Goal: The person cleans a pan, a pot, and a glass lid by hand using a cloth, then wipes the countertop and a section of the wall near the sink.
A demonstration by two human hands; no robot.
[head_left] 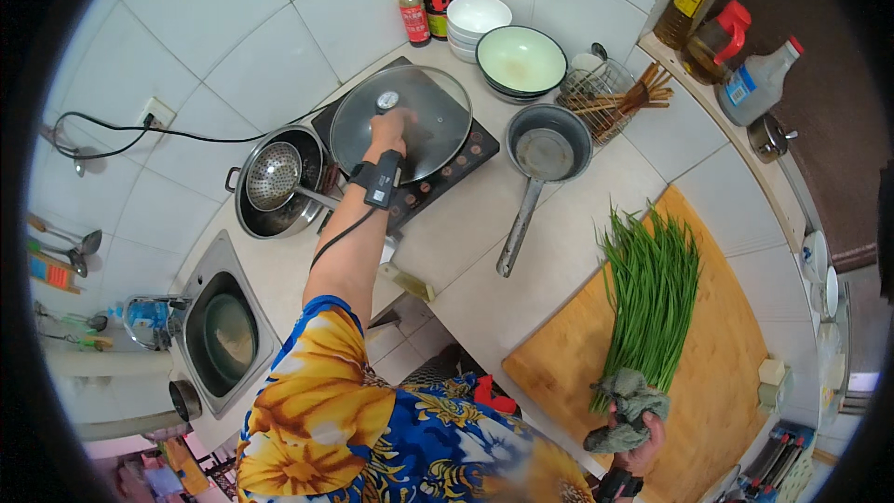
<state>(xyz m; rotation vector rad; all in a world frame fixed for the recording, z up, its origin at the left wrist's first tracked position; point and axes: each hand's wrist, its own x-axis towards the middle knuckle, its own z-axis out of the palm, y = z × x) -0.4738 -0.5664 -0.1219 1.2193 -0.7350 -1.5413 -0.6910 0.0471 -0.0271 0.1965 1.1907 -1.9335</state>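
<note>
My left hand (392,131) grips the dark base of the knob on a round glass lid (438,101); the fingers are slightly blurred. The lid lies tilted over a black induction cooker (482,143), whose touch controls show along the front edge. In my right hand (646,443) is a crumpled grey-green cloth (625,398), held at the near end of a bunch of green chives (649,293). The chives are spread lengthwise on a thick wooden cutting board (723,377). The cloth covers their near ends.
Left of the cooker, a perforated ladle (274,175) rests in a metal pan (253,220). A long-handled saucepan (548,147), bowls (522,59) and a wire chopstick basket (607,101) stand at right. A knife handle (408,282) juts over the counter edge. The sink (223,335) is at left.
</note>
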